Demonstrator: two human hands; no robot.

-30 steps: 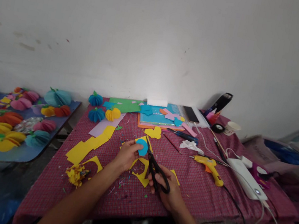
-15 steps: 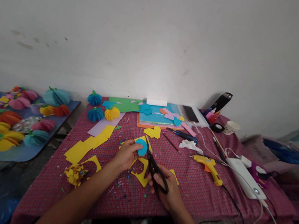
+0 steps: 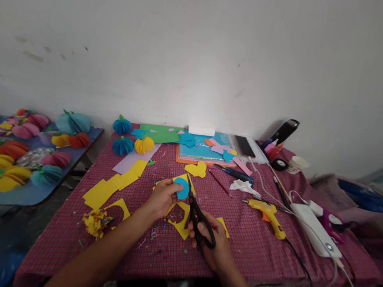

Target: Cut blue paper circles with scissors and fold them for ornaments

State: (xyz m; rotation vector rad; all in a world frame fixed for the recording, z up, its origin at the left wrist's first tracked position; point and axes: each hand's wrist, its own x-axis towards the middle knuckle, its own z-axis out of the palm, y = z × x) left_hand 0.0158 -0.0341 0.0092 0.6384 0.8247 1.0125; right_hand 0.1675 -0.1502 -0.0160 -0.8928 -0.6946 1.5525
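- Head view: the left hand (image 3: 162, 198) pinches one blue paper circle (image 3: 181, 189) backed by yellow paper (image 3: 182, 178), just above the middle of the surface (image 3: 251, 243), which wears a red checked cloth.
- The right hand (image 3: 216, 247) has its grip clenched through the loops of one pair of black scissors (image 3: 197, 213), blades pointing up beside the circle.
- One yellow glue gun (image 3: 268, 214) lies well to the right.
- Three ribbed paper balls (image 3: 131, 140), two blue and one yellow, sit at the far left corner.
- One yellow paper heart (image 3: 197, 169) lies flat beyond the hands.
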